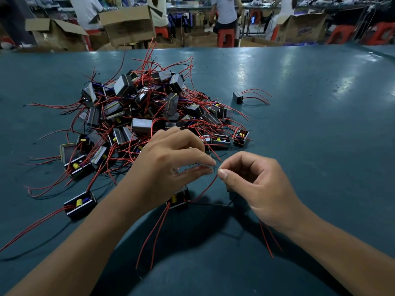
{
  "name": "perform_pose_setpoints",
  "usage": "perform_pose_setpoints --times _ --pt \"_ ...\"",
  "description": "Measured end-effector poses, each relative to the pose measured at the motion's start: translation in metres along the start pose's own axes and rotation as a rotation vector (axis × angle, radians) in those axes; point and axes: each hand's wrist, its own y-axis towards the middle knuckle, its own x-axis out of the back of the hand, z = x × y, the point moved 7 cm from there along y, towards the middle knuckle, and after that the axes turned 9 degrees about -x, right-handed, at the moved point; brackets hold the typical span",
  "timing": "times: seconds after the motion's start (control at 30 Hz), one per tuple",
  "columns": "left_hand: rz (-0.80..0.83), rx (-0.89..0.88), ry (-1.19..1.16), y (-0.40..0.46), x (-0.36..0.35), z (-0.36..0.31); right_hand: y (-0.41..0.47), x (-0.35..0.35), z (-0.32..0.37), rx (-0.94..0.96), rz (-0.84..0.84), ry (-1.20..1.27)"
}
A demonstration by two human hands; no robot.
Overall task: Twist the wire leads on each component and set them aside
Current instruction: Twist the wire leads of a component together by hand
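You pinched thin wire leads between both hands, just above the table.

Your left hand (pixel 171 165) and right hand (pixel 252 182) each gripped the bare wire ends (pixel 215 167) at the fingertips; the component (pixel 178 197) lay below on the green table (pixel 320 124). The red leads looked light, springy and probably slippery, so grip near the stripped tips.

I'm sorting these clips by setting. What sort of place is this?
Probably an electronics assembly workshop: a pile of wired components on a green worktable, open cardboard boxes behind, and other workers on red stools.
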Motion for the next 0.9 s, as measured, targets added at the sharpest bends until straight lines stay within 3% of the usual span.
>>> perform_pose_setpoints --times 0.27,0.37,0.43,0.57,0.63,0.77,0.9 --pt "-0.003 -0.052 0.072 0.002 0.0 -0.004 -0.001 0.0 0.001 0.019 -0.006 -0.028" --pt "0.017 0.004 0.022 0.002 -0.001 -0.004 -0.002 0.0 0.003 0.045 -0.011 -0.056" --pt "0.031 0.18 -0.183 -0.001 -0.006 0.003 -0.003 0.001 0.004 0.076 -0.021 -0.1" --pt "-0.003 0.741 -0.686 -0.018 -0.03 0.019 -0.005 -0.001 0.008 0.124 -0.034 -0.175" --pt "0.049 0.814 -0.747 -0.02 -0.032 0.018 -0.005 -0.001 0.007 0.11 -0.028 -0.151" --pt "0.018 0.571 -0.49 -0.016 -0.004 0.023 -0.001 0.004 0.002 0.046 -0.051 -0.082" --pt "-0.009 0.088 0.011 -0.004 0.012 0.003 0.0 0.003 0.001 0.026 -0.042 -0.052"
